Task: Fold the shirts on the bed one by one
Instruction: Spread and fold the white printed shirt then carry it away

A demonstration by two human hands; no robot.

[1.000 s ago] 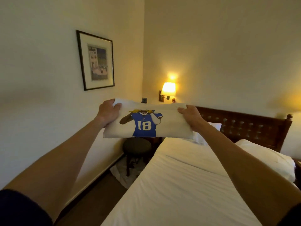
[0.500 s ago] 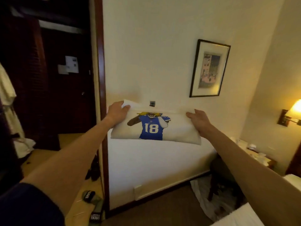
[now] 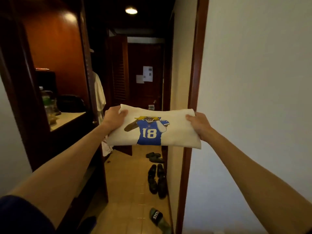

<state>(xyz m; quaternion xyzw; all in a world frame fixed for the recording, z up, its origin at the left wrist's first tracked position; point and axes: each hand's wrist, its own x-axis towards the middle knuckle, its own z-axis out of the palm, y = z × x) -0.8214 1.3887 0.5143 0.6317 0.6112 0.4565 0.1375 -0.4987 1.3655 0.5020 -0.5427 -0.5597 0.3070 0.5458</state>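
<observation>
A folded white shirt (image 3: 179,132) with a printed figure in a blue number 18 jersey is held out flat in front of me at chest height. My left hand (image 3: 114,118) grips its left end, thumb on top. My right hand (image 3: 199,124) grips its right end, thumb on top and fingers underneath. Both arms are stretched forward. The bed is out of view.
I face a narrow hallway with a dark door (image 3: 145,73) at its end. Several shoes (image 3: 157,179) and a sandal (image 3: 156,215) lie on the tiled floor. A wooden cabinet with a counter (image 3: 67,119) stands left, a white wall (image 3: 253,98) right. A white garment (image 3: 99,93) hangs left.
My view has swung left from the bed and lamp, past the framed picture, to the hallway. The folded shirt has stayed gripped in both hands throughout.
</observation>
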